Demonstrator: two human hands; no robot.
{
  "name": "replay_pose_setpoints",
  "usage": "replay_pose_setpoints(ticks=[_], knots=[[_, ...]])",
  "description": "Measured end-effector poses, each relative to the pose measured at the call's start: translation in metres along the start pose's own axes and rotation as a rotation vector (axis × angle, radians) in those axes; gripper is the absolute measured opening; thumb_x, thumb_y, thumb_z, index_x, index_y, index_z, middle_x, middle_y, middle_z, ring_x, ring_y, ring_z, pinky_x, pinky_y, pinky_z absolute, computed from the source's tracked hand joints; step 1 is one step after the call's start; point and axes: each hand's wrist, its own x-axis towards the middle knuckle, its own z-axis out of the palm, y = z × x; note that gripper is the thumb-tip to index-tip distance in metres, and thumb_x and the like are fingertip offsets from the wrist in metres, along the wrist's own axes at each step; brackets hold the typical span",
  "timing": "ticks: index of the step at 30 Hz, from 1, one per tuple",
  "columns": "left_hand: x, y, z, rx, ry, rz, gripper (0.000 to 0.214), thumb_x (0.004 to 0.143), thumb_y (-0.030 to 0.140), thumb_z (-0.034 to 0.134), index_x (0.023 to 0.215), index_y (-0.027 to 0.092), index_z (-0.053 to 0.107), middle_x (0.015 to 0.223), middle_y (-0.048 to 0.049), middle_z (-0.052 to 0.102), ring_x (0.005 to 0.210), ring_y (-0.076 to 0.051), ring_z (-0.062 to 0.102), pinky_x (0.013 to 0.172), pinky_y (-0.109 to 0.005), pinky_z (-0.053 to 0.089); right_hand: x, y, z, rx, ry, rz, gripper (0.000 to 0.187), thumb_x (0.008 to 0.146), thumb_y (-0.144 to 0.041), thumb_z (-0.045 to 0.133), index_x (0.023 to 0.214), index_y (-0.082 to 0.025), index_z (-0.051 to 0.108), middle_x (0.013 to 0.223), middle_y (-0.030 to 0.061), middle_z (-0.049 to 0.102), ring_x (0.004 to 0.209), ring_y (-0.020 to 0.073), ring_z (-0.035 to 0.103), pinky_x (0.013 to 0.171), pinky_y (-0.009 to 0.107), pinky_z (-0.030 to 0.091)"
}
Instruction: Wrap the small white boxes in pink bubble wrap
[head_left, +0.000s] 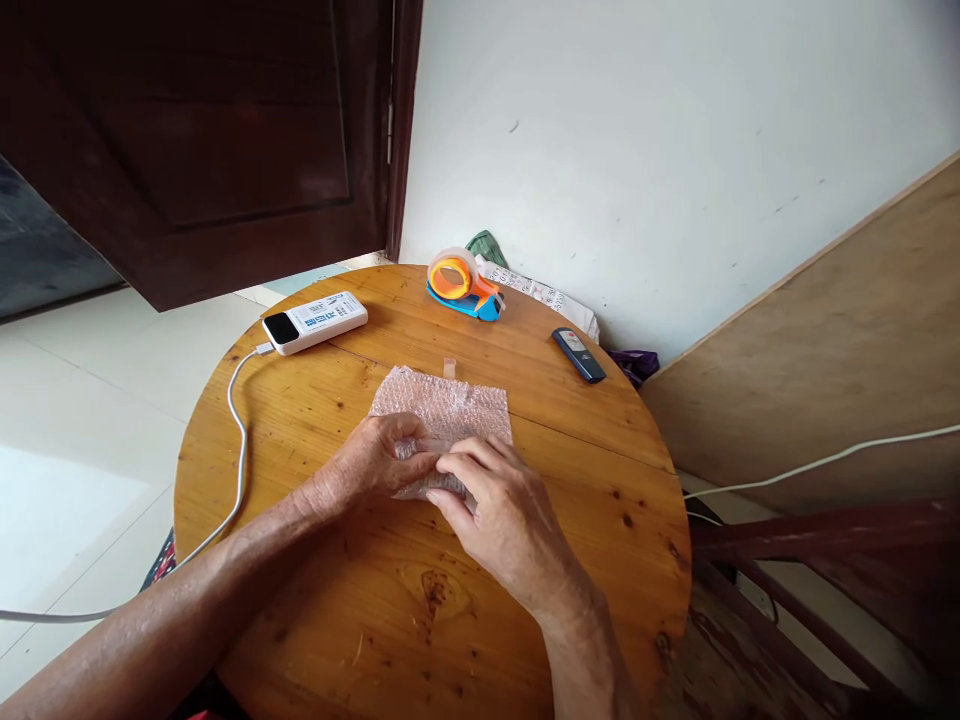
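A sheet of clear bubble wrap (450, 405) lies in the middle of a round wooden table (360, 620). Its near edge is folded or rolled up under my fingers. My left hand (371, 462) grips that rolled edge from the left, fingers curled round it. My right hand (499, 510) pinches the same edge from the right, fingertips meeting the left hand's. Whatever may be inside the roll is hidden. A short strip of tape (449, 367) is stuck on the table just beyond the sheet.
An orange and blue tape dispenser (461, 284) stands at the table's far edge. A white power bank (315, 321) with a white cable (238, 440) lies at the far left, a dark remote (578, 354) at the far right. A wooden board (825, 350) leans on the wall to the right.
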Motion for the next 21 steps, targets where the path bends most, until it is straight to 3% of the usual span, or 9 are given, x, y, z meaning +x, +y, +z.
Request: replay_pose_setpoints(ticks=[5,8,12,17,21], knots=[[-0.002,-0.002,-0.022,0.162,-0.060,0.001,0.023,0.075,0.038,0.060,0.086,0.019,0.066,0.082,-0.0008,0.065,0.073,-0.015,0.057,0.065,-0.026,0.045,0.003,0.006,0.006,0.015,-0.031,-0.005,0.021,0.086,-0.016,0.065,0.106,-0.021,0.066,0.098,0.0055,0.066,0.094,0.0219,0.058,0.085,0.038,0.048],[-0.004,-0.004,-0.029,0.274,-0.019,-0.058,0.017,0.079,0.031,0.054,0.079,0.019,0.065,0.086,-0.0034,0.066,0.079,-0.018,0.059,0.071,-0.030,0.046,0.002,0.007,0.005,-0.011,-0.056,-0.031,0.028,0.087,-0.016,0.062,0.114,-0.022,0.065,0.100,0.0057,0.064,0.094,0.0215,0.056,0.086,0.038,0.046],[-0.011,-0.008,-0.029,0.458,0.121,-0.165,0.022,0.081,0.038,0.056,0.082,0.018,0.064,0.090,-0.0066,0.066,0.079,-0.021,0.061,0.070,-0.032,0.044,0.003,0.001,0.006,-0.111,-0.071,-0.042,0.023,0.087,-0.028,0.066,0.109,-0.023,0.068,0.098,0.0063,0.062,0.092,0.0225,0.054,0.083,0.037,0.042],[-0.024,-0.014,-0.032,0.466,0.092,-0.312,0.046,0.082,0.044,0.054,0.117,0.015,0.059,0.078,-0.0042,0.069,0.074,-0.024,0.063,0.065,-0.031,0.040,0.006,-0.007,0.013,-0.275,-0.052,-0.020,0.017,0.088,-0.036,0.066,0.098,-0.023,0.070,0.092,0.0068,0.061,0.089,0.0232,0.051,0.079,0.037,0.036],[-0.028,-0.016,-0.028,0.379,0.121,-0.331,0.050,0.076,0.046,0.058,0.115,0.014,0.063,0.065,-0.0007,0.063,0.067,-0.021,0.060,0.060,-0.028,0.036,0.008,-0.008,0.017,-0.317,-0.040,-0.023,0.015,0.088,-0.036,0.064,0.091,-0.023,0.068,0.093,0.0061,0.060,0.089,0.0229,0.050,0.078,0.036,0.032]])
